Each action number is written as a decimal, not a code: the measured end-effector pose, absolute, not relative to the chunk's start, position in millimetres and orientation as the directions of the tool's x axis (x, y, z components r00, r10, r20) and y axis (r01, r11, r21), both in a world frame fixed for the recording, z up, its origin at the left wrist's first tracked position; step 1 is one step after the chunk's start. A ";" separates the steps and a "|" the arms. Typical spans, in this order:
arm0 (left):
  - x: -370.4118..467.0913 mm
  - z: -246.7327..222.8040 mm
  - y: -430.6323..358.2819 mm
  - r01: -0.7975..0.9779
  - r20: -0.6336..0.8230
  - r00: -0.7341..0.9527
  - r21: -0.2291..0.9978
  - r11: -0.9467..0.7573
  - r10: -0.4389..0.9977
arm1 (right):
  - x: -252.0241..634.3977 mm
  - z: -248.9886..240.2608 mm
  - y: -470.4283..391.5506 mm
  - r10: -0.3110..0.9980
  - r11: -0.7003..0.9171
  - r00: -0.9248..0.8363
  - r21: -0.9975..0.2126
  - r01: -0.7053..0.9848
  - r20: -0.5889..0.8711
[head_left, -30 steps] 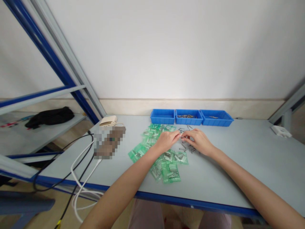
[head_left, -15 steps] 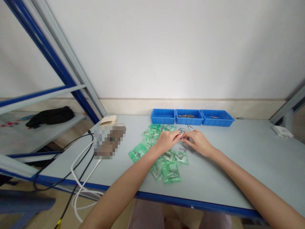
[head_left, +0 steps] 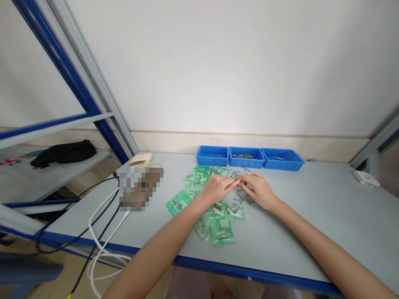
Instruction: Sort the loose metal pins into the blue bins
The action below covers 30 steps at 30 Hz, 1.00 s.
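My left hand [head_left: 219, 188] and my right hand [head_left: 259, 192] meet at the fingertips above the table. Both are closed, thumbs and fingers pressed together. Whatever they pinch is hidden or too small to name. Loose metal screws [head_left: 238, 196] lie beneath and around the right fingers, with more just beyond the hands. Under and beside my left hand spreads a pile of green see-through bags [head_left: 222, 230], with white plugs and metal screws visible inside.
Along the wall stand a left blue bin [head_left: 212, 161], a middle blue bin [head_left: 246, 163] holding screws, and a right blue bin [head_left: 282, 165] with a few metal pieces. Leftward are a cream box [head_left: 141, 160], a blurred-out object [head_left: 141, 189] and cables [head_left: 104, 232]. A white item [head_left: 366, 178] sits far right.
My fingertips have drawn closer together and now cover the small metallic glint seen between them before. The whole view has shifted slightly; bags and bins stay in place.
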<state>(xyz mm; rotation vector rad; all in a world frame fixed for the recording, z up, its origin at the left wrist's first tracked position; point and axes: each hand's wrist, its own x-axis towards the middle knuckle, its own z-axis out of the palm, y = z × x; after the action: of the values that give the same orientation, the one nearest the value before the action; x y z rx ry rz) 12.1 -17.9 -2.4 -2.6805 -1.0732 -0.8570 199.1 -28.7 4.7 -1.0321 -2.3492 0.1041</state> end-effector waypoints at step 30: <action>12.6 1.1 -15.1 0.740 0.453 0.557 0.111 -0.664 0.696 | 224.9 -25.0 20.9 0.909 0.215 -0.170 -0.081 0.973 0.381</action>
<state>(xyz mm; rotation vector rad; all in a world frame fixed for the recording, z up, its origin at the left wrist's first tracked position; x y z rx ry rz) 12.6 -15.1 1.1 -2.6894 -1.2440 -0.7196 224.9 20.9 -25.0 -1.7544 -2.1496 -0.2572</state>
